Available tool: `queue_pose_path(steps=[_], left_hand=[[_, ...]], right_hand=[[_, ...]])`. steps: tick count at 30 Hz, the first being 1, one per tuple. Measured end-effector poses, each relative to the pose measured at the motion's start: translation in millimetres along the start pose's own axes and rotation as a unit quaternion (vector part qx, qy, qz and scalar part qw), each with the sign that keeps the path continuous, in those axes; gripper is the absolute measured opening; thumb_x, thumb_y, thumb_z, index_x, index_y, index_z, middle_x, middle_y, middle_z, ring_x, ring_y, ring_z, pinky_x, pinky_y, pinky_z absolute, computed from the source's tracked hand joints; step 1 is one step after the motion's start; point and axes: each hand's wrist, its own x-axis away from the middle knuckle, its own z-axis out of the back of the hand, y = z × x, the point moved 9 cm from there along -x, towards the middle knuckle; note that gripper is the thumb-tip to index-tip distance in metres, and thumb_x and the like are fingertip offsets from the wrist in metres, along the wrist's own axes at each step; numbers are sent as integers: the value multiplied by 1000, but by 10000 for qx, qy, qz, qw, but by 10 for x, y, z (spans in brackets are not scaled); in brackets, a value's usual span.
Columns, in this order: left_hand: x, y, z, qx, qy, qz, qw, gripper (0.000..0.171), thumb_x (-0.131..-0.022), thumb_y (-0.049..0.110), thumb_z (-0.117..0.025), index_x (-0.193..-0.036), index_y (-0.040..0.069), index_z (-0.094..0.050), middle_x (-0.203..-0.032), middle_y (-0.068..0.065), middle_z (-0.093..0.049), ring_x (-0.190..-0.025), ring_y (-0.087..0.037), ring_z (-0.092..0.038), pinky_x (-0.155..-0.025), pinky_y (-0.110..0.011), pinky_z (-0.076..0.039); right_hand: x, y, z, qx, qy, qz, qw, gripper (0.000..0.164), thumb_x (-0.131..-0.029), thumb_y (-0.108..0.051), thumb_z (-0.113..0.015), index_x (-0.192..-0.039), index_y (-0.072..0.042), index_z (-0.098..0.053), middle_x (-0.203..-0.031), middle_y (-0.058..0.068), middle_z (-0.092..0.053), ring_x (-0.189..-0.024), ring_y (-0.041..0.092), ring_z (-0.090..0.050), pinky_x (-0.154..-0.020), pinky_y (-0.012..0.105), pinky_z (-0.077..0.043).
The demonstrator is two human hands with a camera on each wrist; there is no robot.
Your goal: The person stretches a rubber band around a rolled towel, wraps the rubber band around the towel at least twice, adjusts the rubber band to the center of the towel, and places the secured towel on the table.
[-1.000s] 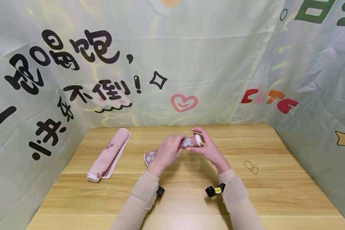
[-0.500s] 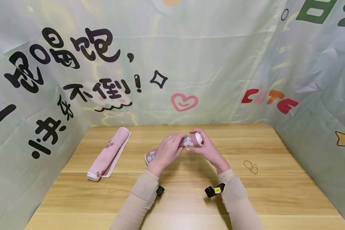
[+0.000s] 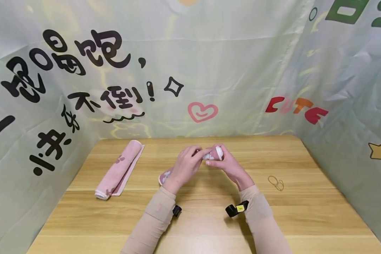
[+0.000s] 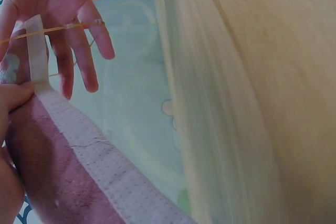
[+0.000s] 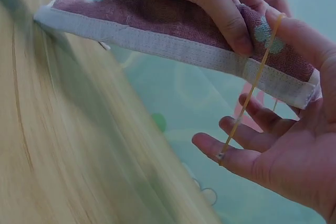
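A dusky pink rolled towel (image 5: 147,19) with a white hem and pale blue flower marks slants above the table in front of me. My left hand (image 3: 187,162) grips the roll around its middle, hiding much of it in the head view. At the roll's right end is my right hand (image 3: 231,167), its thumb and fingers spread apart. A yellowish rubber band (image 5: 255,80) is stretched between that thumb and the little finger. In the right wrist view the band crosses in front of the towel's end, which sits inside the loop.
On the table's left lies a second, lighter pink rolled towel (image 3: 120,169) with one edge loose. Loose rubber bands (image 3: 276,183) rest on the wooden table (image 3: 206,229) to the right. A printed cloth backdrop (image 3: 235,70) stands along the back and sides.
The right hand has worked slightly further over the towel's end with the rubber band. The left hand's fingers have shifted a little toward the right along the roll.
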Motion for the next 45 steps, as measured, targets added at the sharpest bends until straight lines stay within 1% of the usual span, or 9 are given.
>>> queue_pose_path(steps=[7, 13, 16, 20, 25, 28, 33, 38, 45], left_hand=[[-12, -24, 53, 9, 343, 197, 9992, 32, -89, 3, -64, -118, 16, -66, -104, -8, -60, -90, -21, -60, -77, -30, -54], [15, -131, 102, -235, 547, 752, 9954, 32, -87, 1, -63, -115, 15, -67, -103, -10, -59, -88, -23, -59, -75, -31, -55], [35, -179, 110, -333, 559, 972, 9931, 32, -86, 1, -62, -114, 15, -66, -103, -11, -58, -85, -23, -59, -69, -32, -55], [63, -286, 156, -268, 704, 1330, 9883, 35, -85, 1, -61, -116, 15, -65, -102, -12, -56, -79, -22, -58, -59, -30, -54], [121, -500, 307, -193, 1165, 1970, 9733, 35, -84, 1, -61, -116, 14, -64, -105, -14, -56, -81, -25, -60, -59, -37, -54], [151, -594, 374, -198, 1257, 2249, 9660, 34, -85, 2, -60, -117, 13, -64, -106, -15, -54, -83, -28, -60, -63, -42, -54], [170, -657, 398, -173, 1139, 2455, 9625, 33, -87, 3, -59, -118, 13, -63, -107, -15, -53, -86, -30, -59, -69, -45, -54], [158, -634, 366, -84, 1035, 2517, 9622, 33, -88, 4, -57, -119, 13, -62, -107, -15, -52, -86, -30, -59, -69, -44, -54], [137, -572, 332, -152, 1041, 2489, 9628, 31, -89, 4, -57, -118, 13, -61, -107, -16, -52, -83, -29, -58, -64, -43, -53]], right_hand=[[-16, 79, -102, -686, -215, -390, 9966, 61, -87, -5, -67, -136, -9, -30, -121, 5, -52, -110, 19, -57, -101, 49, -48], [-17, 148, -264, -896, -618, -674, 9918, 68, -92, -15, -63, -148, 1, -26, -141, 28, -45, -131, 41, -47, -110, 63, -33], [-15, 220, -329, -845, -713, -883, 9899, 58, -96, -22, -59, -143, 1, -34, -135, 25, -53, -121, 36, -57, -104, 57, -43], [-4, 289, -457, -1075, -848, -1111, 9843, 33, -100, -32, -52, -117, -4, -56, -110, 7, -67, -97, 18, -66, -89, 38, -53], [35, 334, -678, -2022, -1412, -1230, 9613, 26, -102, -28, -48, -98, -9, -66, -97, 4, -72, -87, 15, -67, -86, 28, -54], [72, 317, -783, -2823, -1869, -1190, 9334, 31, -104, -17, -38, -98, -9, -67, -99, 5, -73, -87, 14, -68, -84, 25, -55], [138, 190, -857, -4011, -2673, -692, 8734, 49, -101, 4, -20, -104, -9, -68, -105, 6, -72, -82, 10, -66, -77, 19, -54], [218, 47, -889, -4716, -3437, 57, 8120, 48, -98, 9, -33, -125, -14, -65, -121, 4, -69, -77, 6, -63, -69, 15, -50], [293, -97, -851, -5945, -4113, 961, 6843, 42, -101, -12, -46, -142, -23, -51, -140, 1, -57, -98, 16, -67, -82, 17, -51]])
